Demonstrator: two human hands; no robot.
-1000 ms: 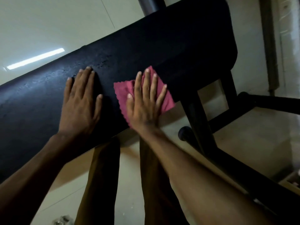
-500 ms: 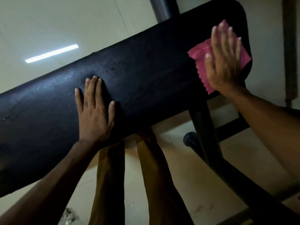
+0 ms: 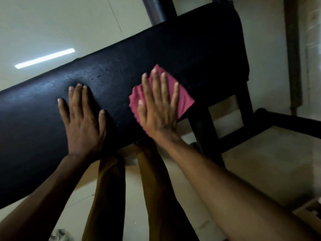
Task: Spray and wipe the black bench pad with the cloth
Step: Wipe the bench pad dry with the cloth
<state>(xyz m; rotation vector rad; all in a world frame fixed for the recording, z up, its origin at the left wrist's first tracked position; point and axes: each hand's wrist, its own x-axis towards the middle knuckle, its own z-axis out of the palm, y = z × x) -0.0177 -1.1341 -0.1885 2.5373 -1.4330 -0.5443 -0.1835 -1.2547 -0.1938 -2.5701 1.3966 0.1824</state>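
One black bench pad, running diagonally, droplets on its far-edge side. One red cloth near the pad's near edge, toward its right end, flattened under the right hand, fingers spread open. Left hand flat on bare pad beside it, fingers open, holding nothing. Black frame legs below; pale tiled floor around.

Single head-worn view, close, angled steeply down onto bench pad and floor.

Matt, grainy black bench pad; soft pink cloth; glossy tiled floor
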